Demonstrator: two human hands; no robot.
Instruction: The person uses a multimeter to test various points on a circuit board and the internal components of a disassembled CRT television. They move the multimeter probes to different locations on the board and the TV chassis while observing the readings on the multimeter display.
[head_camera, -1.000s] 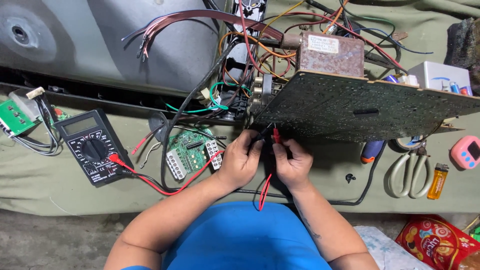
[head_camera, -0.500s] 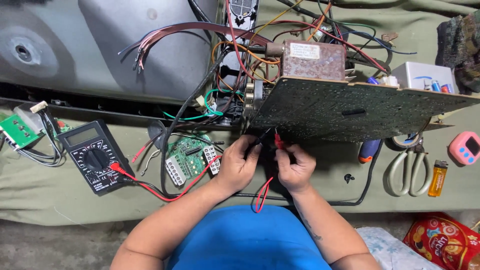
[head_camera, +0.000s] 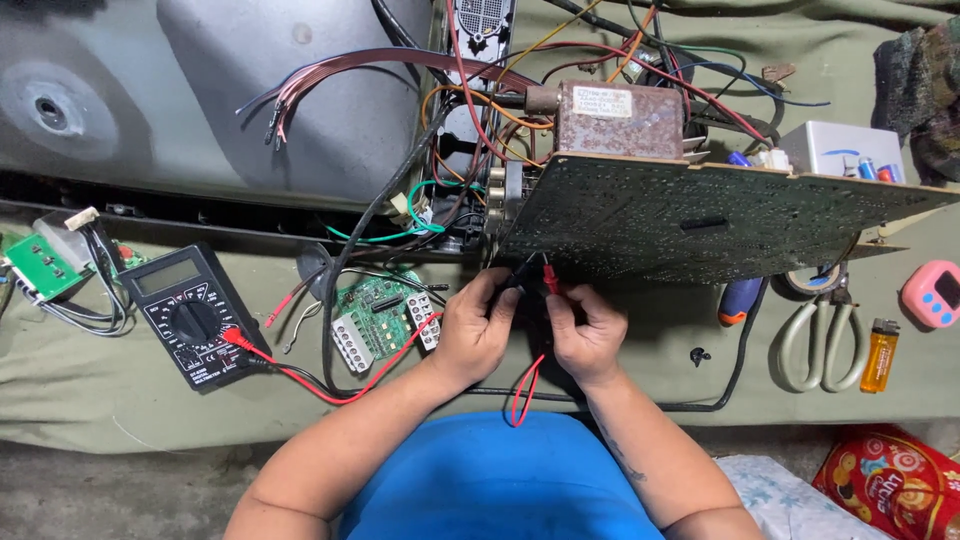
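multimeters 1 (head_camera: 190, 312) | large circuit boards 1 (head_camera: 700, 225) | small green boards 2 (head_camera: 378, 312) | scissors 1 (head_camera: 820, 335) | lighters 1 (head_camera: 879, 355)

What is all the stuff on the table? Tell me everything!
Big circuit board: one, dark green, tilted up in the middle.
Metal box: one, rusty brown, on top of the big board.
Meter: one, black, left on the cloth.
Small circuit board: one, green, beside the meter.
Red wire: one, from the meter toward the hands.
Scissors: one, pale green handles, right.
Lighter: one, orange, right of the scissors.
Timer: one, pink, far right.
Snack bag: one, red, bottom right.
Left hand: holds a black probe against the big board.
Right hand: holds a red probe there.
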